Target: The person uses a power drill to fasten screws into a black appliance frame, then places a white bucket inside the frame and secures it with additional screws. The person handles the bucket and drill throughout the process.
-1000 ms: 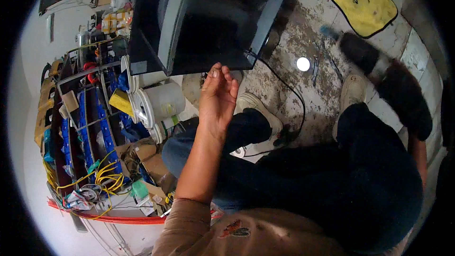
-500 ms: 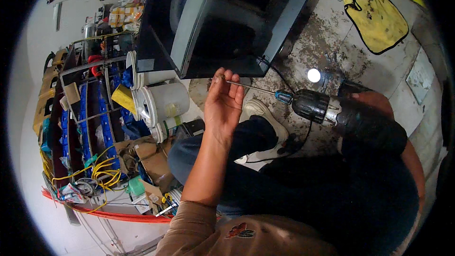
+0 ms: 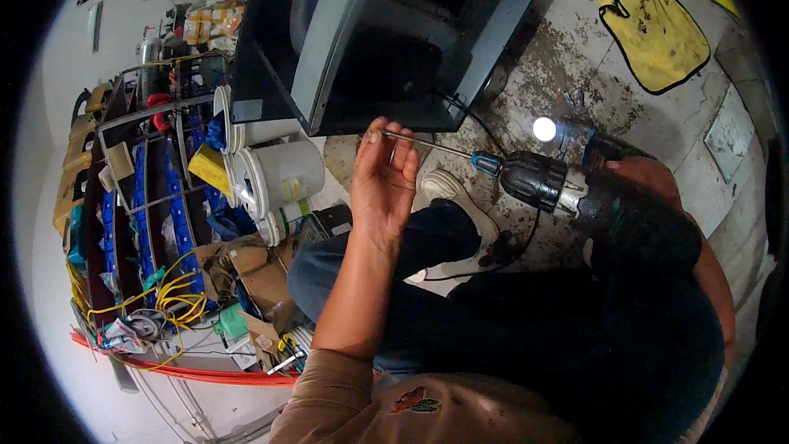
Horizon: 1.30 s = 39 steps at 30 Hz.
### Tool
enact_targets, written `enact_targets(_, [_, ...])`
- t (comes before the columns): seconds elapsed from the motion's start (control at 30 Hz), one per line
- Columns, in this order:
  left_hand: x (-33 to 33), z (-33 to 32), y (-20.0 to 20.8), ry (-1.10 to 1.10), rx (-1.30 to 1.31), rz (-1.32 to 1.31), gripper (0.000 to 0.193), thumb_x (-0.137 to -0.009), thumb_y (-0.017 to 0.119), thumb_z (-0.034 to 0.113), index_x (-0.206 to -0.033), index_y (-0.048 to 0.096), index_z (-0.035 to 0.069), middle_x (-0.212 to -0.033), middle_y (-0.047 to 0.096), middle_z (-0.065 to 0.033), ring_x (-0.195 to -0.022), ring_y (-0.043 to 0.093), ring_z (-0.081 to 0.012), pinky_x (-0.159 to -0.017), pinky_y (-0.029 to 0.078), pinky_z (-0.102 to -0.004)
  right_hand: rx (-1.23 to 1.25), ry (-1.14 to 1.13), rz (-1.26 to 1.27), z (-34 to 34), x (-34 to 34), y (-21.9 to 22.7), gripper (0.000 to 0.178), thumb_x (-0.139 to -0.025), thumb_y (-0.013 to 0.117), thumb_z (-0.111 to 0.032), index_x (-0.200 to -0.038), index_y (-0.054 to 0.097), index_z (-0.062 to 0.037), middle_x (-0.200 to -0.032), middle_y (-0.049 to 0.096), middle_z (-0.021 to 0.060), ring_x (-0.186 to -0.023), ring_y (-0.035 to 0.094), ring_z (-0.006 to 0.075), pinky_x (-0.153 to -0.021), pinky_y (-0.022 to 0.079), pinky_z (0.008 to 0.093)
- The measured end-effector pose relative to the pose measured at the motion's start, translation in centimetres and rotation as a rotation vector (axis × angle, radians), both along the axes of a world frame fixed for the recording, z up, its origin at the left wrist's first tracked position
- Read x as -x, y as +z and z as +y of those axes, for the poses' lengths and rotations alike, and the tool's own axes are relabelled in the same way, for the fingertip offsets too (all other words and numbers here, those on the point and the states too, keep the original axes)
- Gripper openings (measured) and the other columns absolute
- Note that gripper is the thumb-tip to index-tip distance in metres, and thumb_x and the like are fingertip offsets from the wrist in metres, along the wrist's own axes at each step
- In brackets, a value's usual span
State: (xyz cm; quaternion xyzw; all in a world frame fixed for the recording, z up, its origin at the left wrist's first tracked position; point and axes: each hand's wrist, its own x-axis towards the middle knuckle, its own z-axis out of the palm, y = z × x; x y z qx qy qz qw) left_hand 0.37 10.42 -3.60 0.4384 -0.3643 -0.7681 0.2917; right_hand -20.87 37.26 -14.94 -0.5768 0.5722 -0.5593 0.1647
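My right hand [image 3: 645, 178] grips a dark power drill [image 3: 629, 218], partly hidden behind its body. A long thin metal driver bit [image 3: 436, 146] with a blue collar [image 3: 486, 163] sticks out of the chuck toward the left. My left hand [image 3: 385, 177] is palm up, its thumb and fingers closed around the tip of the bit. Whether a screw sits at that tip is hidden by the fingers. Just beyond my left fingertips is the lower edge of a dark open box-shaped metal housing [image 3: 481, 74] with a pale curved rim.
Dirt crumbs cover the tiled floor [image 3: 567, 57] at the right, near a yellow cloth [image 3: 657, 33]. A bright round light [image 3: 543, 129] shines beside the drill. White buckets [image 3: 288, 173] and a rack with blue bins [image 3: 144, 197] stand left. A black cable [image 3: 534, 238] passes my shoe [image 3: 468, 205].
The drill and its bit have shifted slightly left and up, and the bit's tip has gone a little deeper into my left fingers. Both hands keep their hold.
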Motion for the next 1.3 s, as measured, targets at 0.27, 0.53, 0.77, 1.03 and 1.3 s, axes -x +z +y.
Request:
enact_targets(0.27, [0.6,-0.3,0.7,-0.02,0.165,-0.155,0.026,-0.084,0.062,0.019,-0.107,0.054,0.011,-0.099,0.06,-0.0026,-0.089,0.059,-0.0152,-0.073,0.05,-0.027,-0.098,0.007,0.212,-0.2,0.1,0.4,0.049,-0.069,0.064,-0.01,-0.117,0.054,-0.0095,-0.072,0.056,0.0079,-0.064,0.056,0.0264,-0.054,0.044,0.0358])
enact_targets(0.53, [-0.3,-3.3,0.3,-0.094,-0.175,0.282,0.016,-0.089,0.051,0.015,-0.099,0.061,0.006,-0.098,0.064,-0.0069,-0.091,0.061,-0.0174,-0.085,0.048,-0.034,-0.1,0.123,0.248,-3.4,-0.2,4.0,0.05,-0.07,0.059,-0.007,-0.12,0.051,-0.0075,-0.086,0.057,0.0124,-0.077,0.058,0.0283,-0.066,0.047,0.0366])
enact_targets(0.77, [0.7,-3.4,-0.4,0.036,-0.338,0.452,0.016,-0.09,0.047,0.013,-0.092,0.059,0.002,-0.088,0.061,-0.0095,-0.086,0.058,-0.0214,-0.089,0.045,-0.0396,-0.093,0.045,0.278,-4.3,-2.1,3.7,0.047,-0.072,0.057,-0.009,-0.119,0.051,-0.0075,-0.088,0.056,0.0125,-0.082,0.057,0.0285,-0.069,0.047,0.0356])
enact_targets(1.03, [1.7,-3.0,-1.1,0.212,-0.218,0.43,0.019,-0.092,0.043,0.014,-0.089,0.057,0.001,-0.082,0.06,-0.0092,-0.08,0.058,-0.0208,-0.087,0.045,-0.0412,-0.087,0.001,0.421,-5.5,-2.7,3.9,0.041,-0.073,0.054,-0.006,-0.115,0.055,-0.0074,-0.084,0.053,0.0102,-0.076,0.056,0.0257,-0.065,0.046,0.0341])
enact_targets(1.3, [2.8,-3.3,-1.4,0.284,-0.221,0.368,0.021,-0.094,0.04,0.017,-0.088,0.053,0.002,-0.077,0.058,-0.0088,-0.076,0.058,-0.0197,-0.086,0.046,-0.0403,-0.141,-0.002,0.379,-5.9,-2.9,4.9,0.042,-0.073,0.054,-0.007,-0.115,0.055,-0.0075,-0.082,0.052,0.0093,-0.076,0.055,0.0247,-0.064,0.046,0.0332])
